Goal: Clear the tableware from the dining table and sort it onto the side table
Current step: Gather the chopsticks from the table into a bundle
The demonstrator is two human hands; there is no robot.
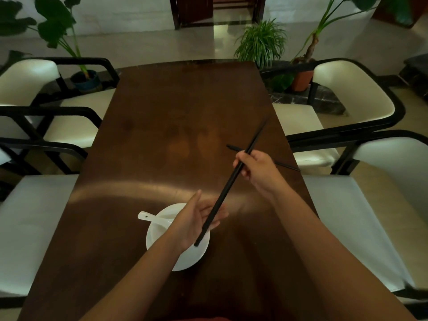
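Observation:
My right hand [257, 170] grips a long black chopstick [231, 181] near its middle, slanted from upper right down to lower left. Its lower end lies across the open palm of my left hand [196, 218], whose fingers are straight. Under the left hand stands a white bowl on a white plate [185, 258], with a white ceramic spoon [150, 217] resting in the bowl, handle to the left. A second black chopstick [287, 166] lies flat on the brown dining table [162, 135], partly hidden behind my right hand.
Cream-cushioned chairs with black frames line both long sides of the table [347, 93] [58, 126]. Potted plants [261, 42] stand on the floor beyond the far end. A dark doorway sits at the back.

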